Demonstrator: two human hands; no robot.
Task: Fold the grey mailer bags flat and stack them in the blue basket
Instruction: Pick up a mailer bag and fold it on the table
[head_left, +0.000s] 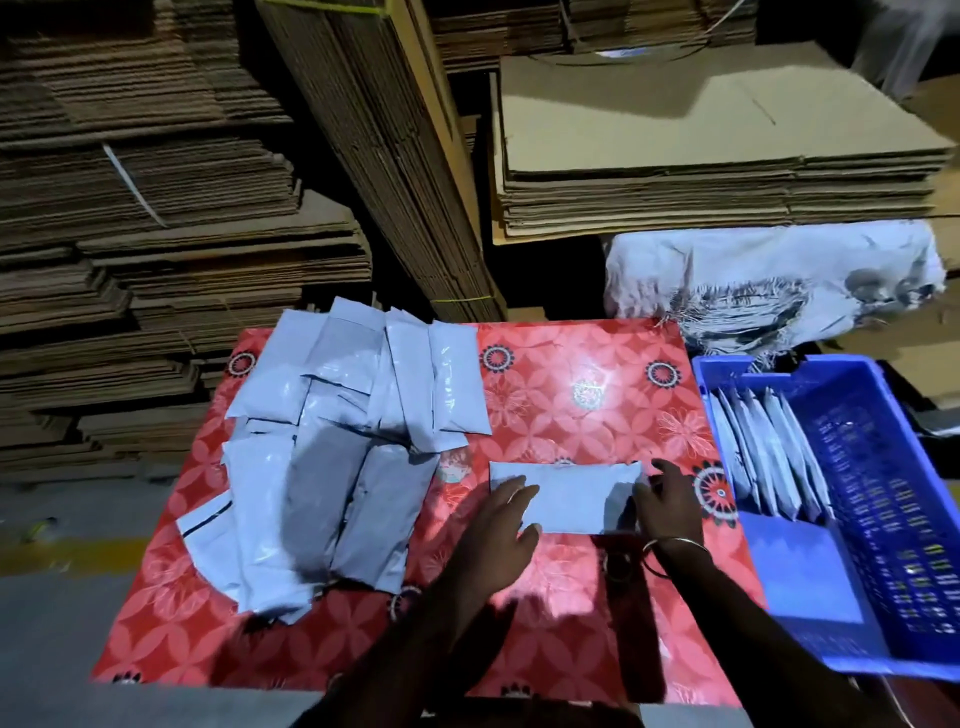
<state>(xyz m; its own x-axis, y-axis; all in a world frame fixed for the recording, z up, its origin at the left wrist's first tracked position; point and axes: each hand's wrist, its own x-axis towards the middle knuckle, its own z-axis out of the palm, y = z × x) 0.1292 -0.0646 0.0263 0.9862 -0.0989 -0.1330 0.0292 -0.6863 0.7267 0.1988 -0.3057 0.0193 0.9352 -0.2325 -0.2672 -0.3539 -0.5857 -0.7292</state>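
Folding step underway, I'd judge. Left hand (498, 525) presses flat, fingers straight, on one grey bag (566, 501) on the counter (571, 395); right hand (667, 501) pinches the bag's right end. Next: crease it, lift w/ right, slot into blue basket (810, 587) just right of that hand, beside folded bags (769, 457). Unfolded pile (337, 447) left of left hand.

Dim scene, glare on the red tablecloth (587, 389), dark blurred corners, bowed wide-angle edges.
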